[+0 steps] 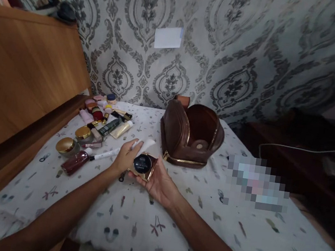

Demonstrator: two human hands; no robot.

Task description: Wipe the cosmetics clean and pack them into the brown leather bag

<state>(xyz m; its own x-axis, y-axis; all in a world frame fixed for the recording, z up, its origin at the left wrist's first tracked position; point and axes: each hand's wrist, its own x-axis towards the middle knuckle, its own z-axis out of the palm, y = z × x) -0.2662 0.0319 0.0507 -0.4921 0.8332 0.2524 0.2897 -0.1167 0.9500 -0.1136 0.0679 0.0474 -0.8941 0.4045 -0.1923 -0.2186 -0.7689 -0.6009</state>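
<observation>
Beyond the hands (161,185), cosmetics (110,127) lie left and an open bag (188,152) right.

Head-worn view, facing forward and down, printed cloth (130,216) close below, wall (198,17) beyond

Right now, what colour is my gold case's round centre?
The round centre is black; see head view.

Wallpaper (191,68), pale grey w/ dark damask-type motifs, fills the bkgd; 1 white rect. panel (168,38) is on it, upper ctr. L side: brown wood cabinet (29,64) w/ 1 dark item (66,12) on top, too unclear to ID. White cloth (182,244) w/ small printed motifs spreads below; on its R side, 1 pixelated item (256,181). Far R: dim, dark furniture (264,145) w/ 1 thin white cable (313,150).
</observation>
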